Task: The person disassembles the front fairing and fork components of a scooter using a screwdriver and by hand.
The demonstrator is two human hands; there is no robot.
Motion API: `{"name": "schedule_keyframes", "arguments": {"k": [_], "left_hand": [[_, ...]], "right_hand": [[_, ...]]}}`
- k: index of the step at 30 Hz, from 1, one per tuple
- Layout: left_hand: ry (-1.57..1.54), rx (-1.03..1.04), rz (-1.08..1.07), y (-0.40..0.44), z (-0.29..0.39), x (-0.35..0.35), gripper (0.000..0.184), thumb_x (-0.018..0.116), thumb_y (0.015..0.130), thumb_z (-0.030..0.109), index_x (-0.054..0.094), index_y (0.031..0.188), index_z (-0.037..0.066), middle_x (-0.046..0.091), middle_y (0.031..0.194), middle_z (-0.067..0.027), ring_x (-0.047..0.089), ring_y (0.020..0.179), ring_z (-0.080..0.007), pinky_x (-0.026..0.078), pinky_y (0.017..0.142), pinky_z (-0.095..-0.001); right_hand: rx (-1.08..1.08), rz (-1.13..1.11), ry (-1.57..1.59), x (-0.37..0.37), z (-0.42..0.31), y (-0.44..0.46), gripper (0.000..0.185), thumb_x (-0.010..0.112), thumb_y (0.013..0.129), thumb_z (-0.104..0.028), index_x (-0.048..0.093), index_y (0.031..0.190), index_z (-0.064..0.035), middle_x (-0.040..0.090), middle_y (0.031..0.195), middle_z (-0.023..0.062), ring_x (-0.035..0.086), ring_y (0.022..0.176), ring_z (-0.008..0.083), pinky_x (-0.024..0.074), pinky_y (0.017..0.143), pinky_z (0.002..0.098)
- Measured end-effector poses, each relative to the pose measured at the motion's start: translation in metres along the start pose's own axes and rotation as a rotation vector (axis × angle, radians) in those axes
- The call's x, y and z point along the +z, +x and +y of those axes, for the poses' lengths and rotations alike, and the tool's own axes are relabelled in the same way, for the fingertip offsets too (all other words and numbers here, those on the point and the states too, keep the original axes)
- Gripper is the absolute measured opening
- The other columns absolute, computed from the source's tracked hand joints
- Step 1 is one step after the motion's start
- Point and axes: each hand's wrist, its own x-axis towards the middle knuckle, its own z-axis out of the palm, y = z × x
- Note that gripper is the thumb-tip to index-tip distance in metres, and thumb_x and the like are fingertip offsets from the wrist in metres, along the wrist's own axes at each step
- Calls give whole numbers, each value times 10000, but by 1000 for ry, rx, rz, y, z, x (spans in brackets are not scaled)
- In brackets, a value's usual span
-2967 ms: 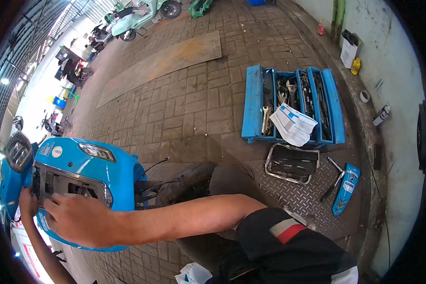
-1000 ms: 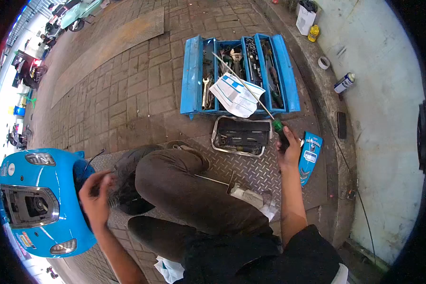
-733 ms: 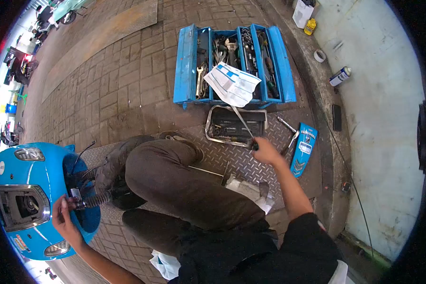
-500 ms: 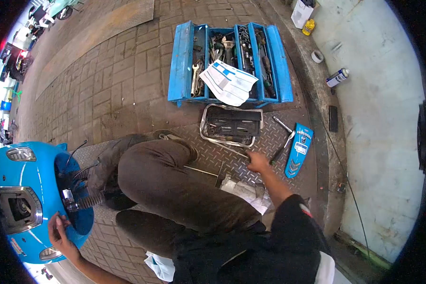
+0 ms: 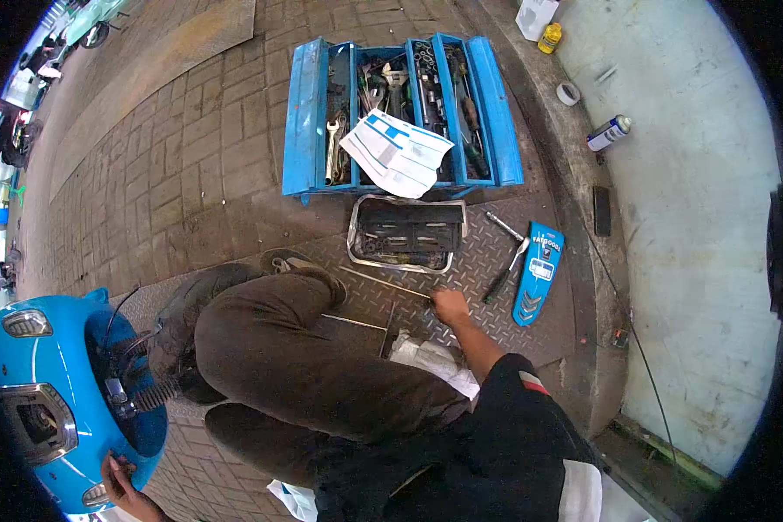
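My right hand (image 5: 449, 306) is closed round the handle of a long screwdriver (image 5: 383, 283), low over the metal floor plate, its thin shaft pointing left towards my shoe. At the lower left, my left hand (image 5: 118, 477) is beside the lower edge of the blue scooter body (image 5: 70, 365); its fingers are partly seen and look loosely apart, with nothing visible in them. Just above my right hand lies an open tray (image 5: 357, 252) of small tools. A T-shaped tool (image 5: 353, 323) lies between my leg and the right hand.
A blue toolbox (image 5: 304, 130) stands open, with a printed paper (image 5: 396, 155) on it. A ratchet (image 5: 506, 228) and a blue panel (image 5: 538, 277) lie on the plate (image 5: 487, 326). Along the wall are a spray can (image 5: 609, 133), a tape roll (image 5: 568, 93) and a phone-like black object (image 5: 601, 211).
The screwdriver in my right hand has come down from over the toolbox to the floor plate. My left hand has moved down along the scooter body. The view has shifted right.
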Motion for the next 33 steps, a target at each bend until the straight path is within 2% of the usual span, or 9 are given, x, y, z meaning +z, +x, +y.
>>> {"name": "schedule_keyframes", "arguments": {"k": [11, 14, 15, 16, 19, 22, 26, 30, 33], "left_hand": [[-24, 184, 30, 28, -1, -45, 402, 720, 1015, 283, 708, 1203, -72, 716, 1189, -236, 698, 994, -298, 583, 855, -412], [-50, 144, 128, 40, 1, -73, 309, 595, 1088, 211, 685, 1243, -40, 725, 1067, -109, 685, 962, -184, 562, 862, -319], [-97, 151, 214, 39, 22, -74, 253, 620, 1066, 163, 709, 1199, -33, 735, 1024, -105, 707, 919, -187, 573, 832, -321], [-84, 239, 223, 47, 28, -84, 196, 645, 1036, 103, 727, 1149, -35, 741, 987, -101, 716, 866, -188, 578, 805, -327], [-156, 337, 314, 65, 60, -110, 176, 694, 1001, 103, 737, 1072, -53, 751, 922, -98, 716, 845, -177, 562, 779, -317], [72, 415, 428, 100, 78, -142, 158, 721, 974, 114, 740, 1033, -32, 743, 898, -98, 703, 839, -161, 529, 791, -319], [186, 567, 525, 160, 93, -168, 136, 730, 943, 126, 743, 1020, 14, 727, 943, -104, 695, 902, -217, 522, 825, -351], [402, 636, 573, 217, 70, -177, 163, 716, 917, 141, 729, 1041, 36, 695, 1034, -131, 668, 1014, -305, 529, 891, -433], [486, 539, 624, 249, 42, -166, 205, 704, 902, 165, 717, 1075, 57, 668, 1101, -135, 633, 1079, -351, 517, 950, -472]], "right_hand": [[38, 45, 67, -33, -17, -7, 323, 710, 853, -177, 697, 1149, -48, 733, 1127, 217, 705, 1077, 411, 578, 922, 512], [-76, 398, 97, -26, -6, 5, 298, 608, 948, -181, 710, 1185, -33, 733, 1095, 239, 709, 1008, 440, 561, 887, 545], [150, 52, 116, -101, -50, -10, 333, 637, 922, -161, 706, 1214, -18, 726, 1092, 258, 708, 1023, 435, 556, 906, 541], [159, 362, 324, -64, -32, 10, 364, 687, 886, -151, 696, 1209, 16, 727, 1070, 266, 704, 1028, 454, 556, 922, 543], [-18, 476, 496, -114, -65, 14, 713, 787, 841, -88, 507, 1476, 74, 617, 1340, 329, 604, 1245, 488, 490, 1073, 517], [-81, 526, 335, -144, -104, 43, 736, 780, 857, -96, 467, 1495, 97, 591, 1383, 333, 571, 1295, 492, 440, 1128, 534], [-598, 555, 573, -261, -219, -1, 624, 712, 914, -96, 493, 1470, 83, 542, 1468, 301, 505, 1388, 458, 375, 1180, 507], [-1104, 546, 433, -403, -364, -112, 584, 666, 925, -29, 536, 1494, -33, 635, 1226, 265, 643, 1078, 479, 520, 953, 449], [-1119, 544, 203, -453, -436, -182, 584, 663, 936, -47, 540, 1506, -88, 614, 1036, 221, 623, 916, 475, 532, 830, 454]]}}
